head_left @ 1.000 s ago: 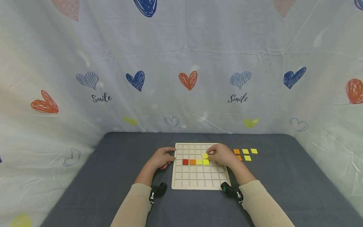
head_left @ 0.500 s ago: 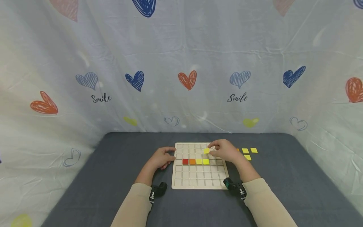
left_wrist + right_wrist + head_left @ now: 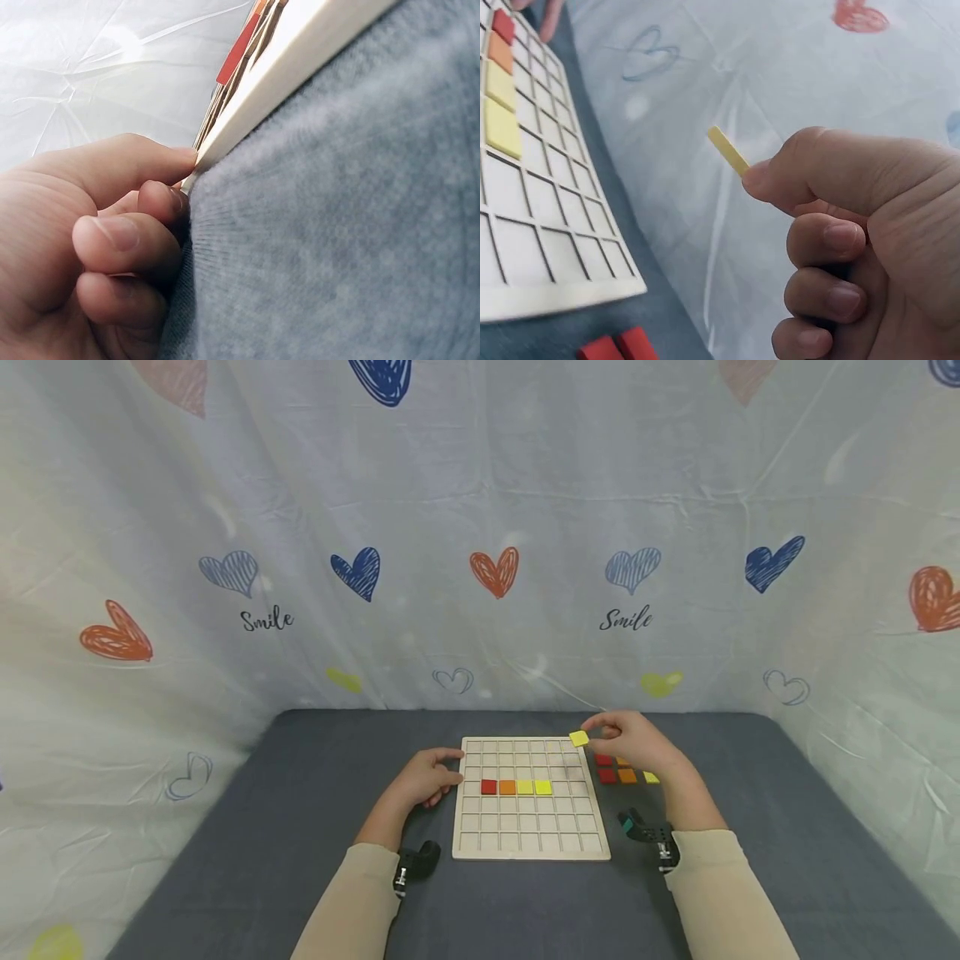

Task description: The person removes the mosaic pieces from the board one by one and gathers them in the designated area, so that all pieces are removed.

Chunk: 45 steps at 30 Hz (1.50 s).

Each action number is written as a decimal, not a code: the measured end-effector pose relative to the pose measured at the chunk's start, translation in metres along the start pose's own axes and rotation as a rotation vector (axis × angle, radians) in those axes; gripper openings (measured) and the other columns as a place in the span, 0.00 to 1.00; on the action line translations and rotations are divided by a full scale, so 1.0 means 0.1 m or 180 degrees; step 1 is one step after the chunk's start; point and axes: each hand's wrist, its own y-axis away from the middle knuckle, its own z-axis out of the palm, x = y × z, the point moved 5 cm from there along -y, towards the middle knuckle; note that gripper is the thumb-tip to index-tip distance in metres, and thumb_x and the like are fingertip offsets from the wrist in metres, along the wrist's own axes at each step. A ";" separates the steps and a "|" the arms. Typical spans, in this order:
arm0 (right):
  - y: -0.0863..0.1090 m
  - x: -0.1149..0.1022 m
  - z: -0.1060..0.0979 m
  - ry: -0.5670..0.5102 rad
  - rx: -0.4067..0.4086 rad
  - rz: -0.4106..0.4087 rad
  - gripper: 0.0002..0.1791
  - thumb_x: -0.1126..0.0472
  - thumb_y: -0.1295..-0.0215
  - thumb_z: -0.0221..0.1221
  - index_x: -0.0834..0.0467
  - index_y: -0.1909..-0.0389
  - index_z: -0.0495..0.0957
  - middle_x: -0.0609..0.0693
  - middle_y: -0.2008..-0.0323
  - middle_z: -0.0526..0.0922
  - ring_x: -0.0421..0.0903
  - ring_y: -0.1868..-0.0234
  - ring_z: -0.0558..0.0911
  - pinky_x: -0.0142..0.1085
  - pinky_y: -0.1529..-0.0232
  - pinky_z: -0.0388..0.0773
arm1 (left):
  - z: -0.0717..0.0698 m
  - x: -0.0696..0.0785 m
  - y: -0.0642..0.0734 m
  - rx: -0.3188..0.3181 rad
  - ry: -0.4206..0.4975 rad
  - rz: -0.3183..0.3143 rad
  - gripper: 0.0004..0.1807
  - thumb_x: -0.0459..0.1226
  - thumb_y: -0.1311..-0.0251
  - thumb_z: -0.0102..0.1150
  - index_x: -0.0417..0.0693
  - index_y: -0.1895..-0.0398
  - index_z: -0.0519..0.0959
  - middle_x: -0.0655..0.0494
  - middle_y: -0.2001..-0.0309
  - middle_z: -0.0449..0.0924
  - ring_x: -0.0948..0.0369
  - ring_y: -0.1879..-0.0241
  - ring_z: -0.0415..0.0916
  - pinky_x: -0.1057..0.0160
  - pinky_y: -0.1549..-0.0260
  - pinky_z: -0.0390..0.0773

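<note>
Closest in, the person's left hand sits at the left edge of the wooden grid board, fingers loosely curled with the tips against the rim, holding nothing. It hasn't budged in the last second, so it looks like it's just steadying the board.

On the board there's a row of four tiles: red tile, orange tile, yellow tile and a brighter lime tile.

The change is all on the right. A second ago the right hand had a pale yellow square tile down in the cell just above the lime one; now it's lifted that tile out and carried it back and right, over the board's far right corner. It reads like a take-back rather than a placement, heading toward the spare tiles lying on the grey cloth.

The tile is pinched by one edge between thumb and forefinger. It's square, so no real long axis; in the wrist view it's edge-on and tilted, free edge pointing up and away from the fingers.
</note>
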 end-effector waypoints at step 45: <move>0.64 1.19 -0.80 0.0332 0.0014 0.0897 0.23 0.58 0.28 0.60 0.71 0.40 0.77 0.72 0.40 0.74 0.64 0.45 0.76 0.59 0.49 0.74 | -0.01 -0.01 0.00 -0.0019 0.0044 0.0020 0.28 0.34 0.35 0.67 0.48 0.31 0.76 0.53 0.84 0.73 0.62 0.92 0.61 0.63 0.89 0.63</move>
